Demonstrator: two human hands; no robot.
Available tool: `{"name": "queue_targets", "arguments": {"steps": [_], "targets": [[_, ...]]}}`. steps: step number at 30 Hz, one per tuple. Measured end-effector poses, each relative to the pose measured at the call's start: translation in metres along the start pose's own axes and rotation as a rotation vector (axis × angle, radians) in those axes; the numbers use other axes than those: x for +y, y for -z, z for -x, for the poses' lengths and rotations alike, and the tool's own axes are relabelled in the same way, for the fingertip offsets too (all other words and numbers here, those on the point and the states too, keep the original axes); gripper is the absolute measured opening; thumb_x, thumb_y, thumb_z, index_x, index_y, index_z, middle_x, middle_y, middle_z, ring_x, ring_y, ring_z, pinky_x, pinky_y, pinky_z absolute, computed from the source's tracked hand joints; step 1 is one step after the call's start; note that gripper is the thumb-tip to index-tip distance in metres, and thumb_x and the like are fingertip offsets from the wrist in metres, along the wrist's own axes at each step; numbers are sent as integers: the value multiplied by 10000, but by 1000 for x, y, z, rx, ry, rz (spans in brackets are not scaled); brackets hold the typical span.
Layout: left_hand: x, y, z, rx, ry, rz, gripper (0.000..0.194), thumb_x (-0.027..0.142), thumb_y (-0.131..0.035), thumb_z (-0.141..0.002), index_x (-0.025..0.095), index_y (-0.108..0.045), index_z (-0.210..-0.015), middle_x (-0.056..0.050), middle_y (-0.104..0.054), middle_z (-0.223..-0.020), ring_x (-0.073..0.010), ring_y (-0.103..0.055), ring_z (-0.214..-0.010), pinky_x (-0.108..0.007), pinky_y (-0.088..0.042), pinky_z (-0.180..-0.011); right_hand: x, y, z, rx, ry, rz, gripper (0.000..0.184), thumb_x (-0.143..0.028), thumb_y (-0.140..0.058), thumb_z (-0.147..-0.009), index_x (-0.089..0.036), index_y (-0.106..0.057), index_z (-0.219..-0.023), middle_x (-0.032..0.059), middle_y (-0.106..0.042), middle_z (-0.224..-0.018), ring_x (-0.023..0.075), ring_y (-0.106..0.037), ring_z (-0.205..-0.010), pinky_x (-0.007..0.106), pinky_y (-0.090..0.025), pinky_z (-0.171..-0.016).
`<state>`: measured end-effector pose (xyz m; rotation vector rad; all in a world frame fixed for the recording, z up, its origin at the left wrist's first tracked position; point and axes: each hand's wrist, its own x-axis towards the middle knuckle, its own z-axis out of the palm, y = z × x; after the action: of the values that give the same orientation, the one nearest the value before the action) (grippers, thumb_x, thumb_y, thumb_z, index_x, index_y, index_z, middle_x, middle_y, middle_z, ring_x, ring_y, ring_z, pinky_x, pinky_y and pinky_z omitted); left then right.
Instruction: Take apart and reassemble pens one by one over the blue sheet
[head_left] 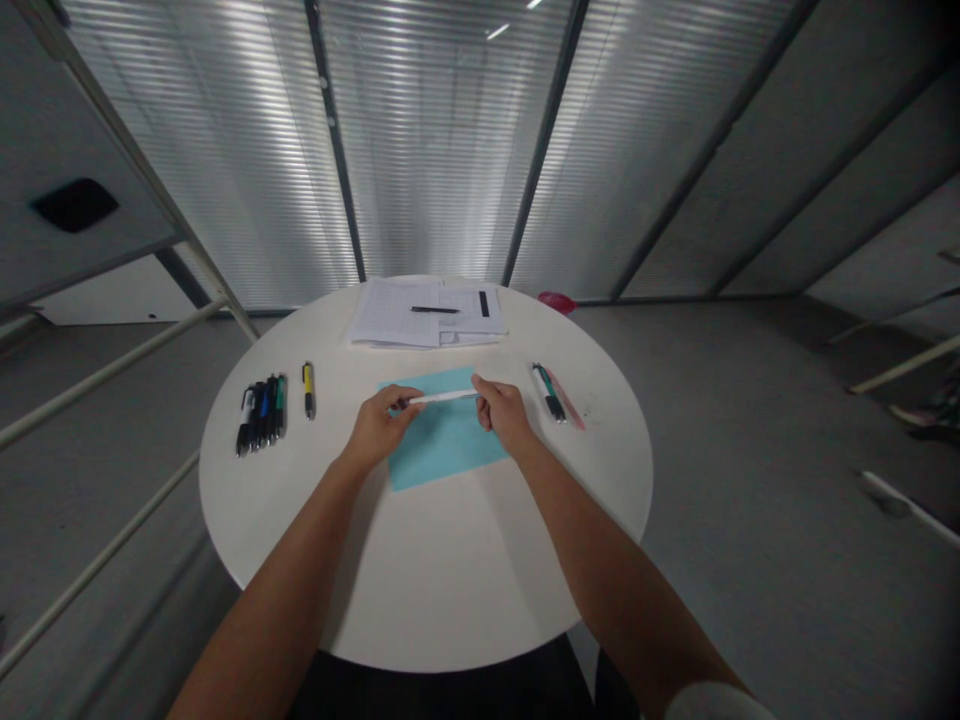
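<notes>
Head view, hands [377, 425] [505, 412] holding slim white object [445, 397], papers' [394, 316] print unreadable

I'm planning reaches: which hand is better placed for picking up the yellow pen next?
Probably the left hand: it is nearer the yellow pen than the right hand, though both hold a slim white object.

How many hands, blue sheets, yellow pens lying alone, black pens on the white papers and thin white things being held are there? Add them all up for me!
Left hand and right hand: 2
Blue sheet: 1
Yellow pen lying alone: 1
Black pen on the white papers: 1
Thin white thing being held: 1
Total: 6
</notes>
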<state>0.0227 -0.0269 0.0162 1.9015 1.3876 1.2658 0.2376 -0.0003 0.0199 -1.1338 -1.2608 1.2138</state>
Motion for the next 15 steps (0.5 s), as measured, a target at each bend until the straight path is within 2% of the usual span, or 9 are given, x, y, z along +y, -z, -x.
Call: {"name": "queue_targets", "arguments": {"steps": [3,6,11,15], "targets": [[6,1,0,-51,51,-9,299,443,-564,-826,173,-691,-844,-20,-670,-763,-156,-594,-718,-270,-459,-706,0,1,-1,-6,67,-61,442,-556,-580,-787,-187,-498,-556,-52,-437,-368,66,-366,-313,210,-265,-356],[11,3,0,-38,86,37,357,459,-531,-841,166,-656,-680,-10,-659,-708,-142,-581,-681,-254,-447,-675,0,1,-2,-28,86,-64,419,-555,-585,-783,-183,-522,-601,-46,-482,-433,64,-392,-355,205,-285,-373],[12,3,-2,18,170,239,328,466,-600,-793,152,-693,-807,-15,-674,-678,-128,-556,-612,-245,-442,-620,-2,1,-1,-55,131,-5,410,-567,-578,-785,-182,-545,-647,-38,-525,-521,55,-399,-388,205,-282,-387],[13,5,-3,34,189,314,314,447,-627,-779,150,-707,-842,-23,-685,-687,-125,-553,-603,-249,-448,-621,-3,1,0,-48,140,48,445,-579,-557,-797,-177,-560,-606,-29,-516,-490,63,-406,-394,214,-298,-402]]}}
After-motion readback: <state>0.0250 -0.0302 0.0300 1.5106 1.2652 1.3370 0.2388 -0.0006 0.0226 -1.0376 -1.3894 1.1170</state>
